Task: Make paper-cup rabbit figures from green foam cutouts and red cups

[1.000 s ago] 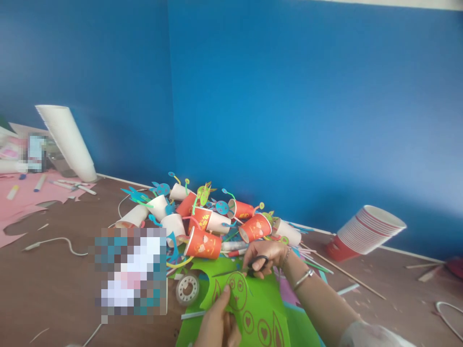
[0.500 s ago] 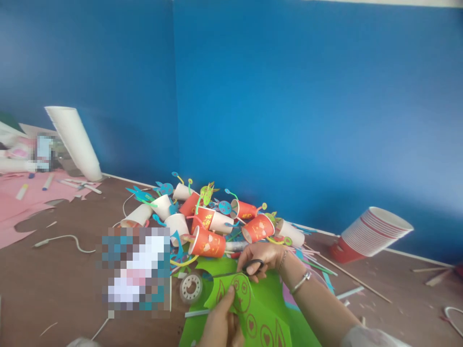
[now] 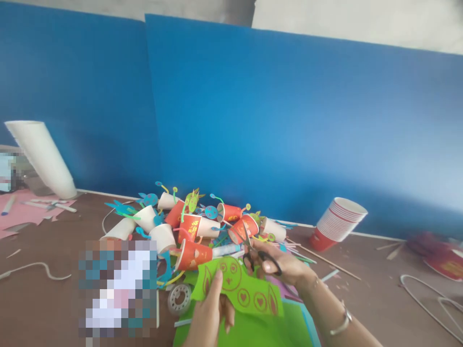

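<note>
My left hand (image 3: 213, 308) pinches a green paper piece (image 3: 249, 289) by its left part, thumb on top. Red outlines are drawn on the paper: a face in a circle, hearts in circles and pointed ear shapes. My right hand (image 3: 284, 262) holds black-handled scissors (image 3: 249, 243), their blades pointing up and away, just above the paper and apart from it. Larger green sheets (image 3: 260, 330) lie beneath. Behind the hands is a pile of red cups (image 3: 195, 254) and white cups (image 3: 162, 237) with coloured straws and cut paper figures.
A tape roll (image 3: 180, 299) sits left of the green paper. A tall white cup stack (image 3: 45, 159) leans at left near pink paper (image 3: 21, 207). Another cup stack (image 3: 338, 221) tilts at right. A white cable (image 3: 427, 301) and thin sticks (image 3: 336, 265) lie on the table.
The scissors have come away from the paper's top edge and now point upward in my right hand. The green paper is turned more level. The view has shifted right and tilted.
</note>
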{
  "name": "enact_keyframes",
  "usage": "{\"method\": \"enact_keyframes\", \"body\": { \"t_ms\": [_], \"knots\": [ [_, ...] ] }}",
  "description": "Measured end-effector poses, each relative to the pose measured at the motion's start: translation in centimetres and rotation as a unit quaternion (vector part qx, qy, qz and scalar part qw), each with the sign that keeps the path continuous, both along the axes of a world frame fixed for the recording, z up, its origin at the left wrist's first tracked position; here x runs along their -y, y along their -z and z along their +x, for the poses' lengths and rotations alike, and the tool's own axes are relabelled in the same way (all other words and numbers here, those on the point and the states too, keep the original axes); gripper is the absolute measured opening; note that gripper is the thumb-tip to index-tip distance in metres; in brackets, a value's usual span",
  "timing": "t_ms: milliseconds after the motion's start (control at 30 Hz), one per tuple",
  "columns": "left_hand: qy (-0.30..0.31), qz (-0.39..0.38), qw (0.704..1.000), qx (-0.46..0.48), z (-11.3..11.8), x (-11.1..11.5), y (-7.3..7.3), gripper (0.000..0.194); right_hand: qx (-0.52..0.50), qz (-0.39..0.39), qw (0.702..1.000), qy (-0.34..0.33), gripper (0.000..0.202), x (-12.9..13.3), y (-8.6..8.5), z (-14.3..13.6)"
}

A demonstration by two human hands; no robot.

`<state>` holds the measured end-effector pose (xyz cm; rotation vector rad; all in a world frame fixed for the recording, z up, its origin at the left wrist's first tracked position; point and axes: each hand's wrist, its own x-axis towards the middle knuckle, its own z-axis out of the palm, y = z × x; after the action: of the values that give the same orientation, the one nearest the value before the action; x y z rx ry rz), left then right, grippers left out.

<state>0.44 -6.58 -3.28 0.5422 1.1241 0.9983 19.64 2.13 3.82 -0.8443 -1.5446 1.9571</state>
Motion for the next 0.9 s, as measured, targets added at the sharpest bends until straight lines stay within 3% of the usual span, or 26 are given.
{"method": "enact_keyframes", "body": {
  "t_ms": [67,200,333,400,533,633,800,900],
  "knots": [
    [-0.02,0.02,0.999,-0.024,-0.2,-0.9,-0.7,0.069,-0.015,0.034,0.991,0.128,0.048,1.9,0.2,0.0],
    [-0.039,0.077,0.995,-0.044,0.3,-2.7,-1.5,0.067,0.042,0.019,0.965,0.26,0.041,3.6,0.8,-1.2],
    [0.019,0.127,0.991,-0.032,2.2,-3.4,-2.0,0.061,0.023,0.046,0.935,0.351,0.044,3.8,1.3,-2.6],
    [0.023,0.151,0.988,-0.025,3.1,-3.2,-2.1,0.062,0.0,0.043,0.934,0.355,0.048,4.2,1.6,-3.1],
    [-0.065,0.171,0.983,-0.028,3.3,-3.1,-1.9,0.051,-0.033,0.053,0.929,0.364,0.048,5.5,2.1,-3.4],
    [-0.103,0.175,0.978,-0.053,2.5,-3.4,-1.7,0.048,0.0,0.056,0.937,0.345,0.044,6.4,3.2,-3.5],
    [-0.084,0.178,0.976,-0.089,2.0,-3.4,-1.5,0.063,0.014,0.05,0.963,0.265,0.055,7.3,5.9,-4.9],
    [-0.083,0.159,0.982,-0.066,2.5,-2.8,-1.6,0.059,-0.006,0.068,0.967,0.245,0.056,7.9,6.3,-5.7]
  ]
}}
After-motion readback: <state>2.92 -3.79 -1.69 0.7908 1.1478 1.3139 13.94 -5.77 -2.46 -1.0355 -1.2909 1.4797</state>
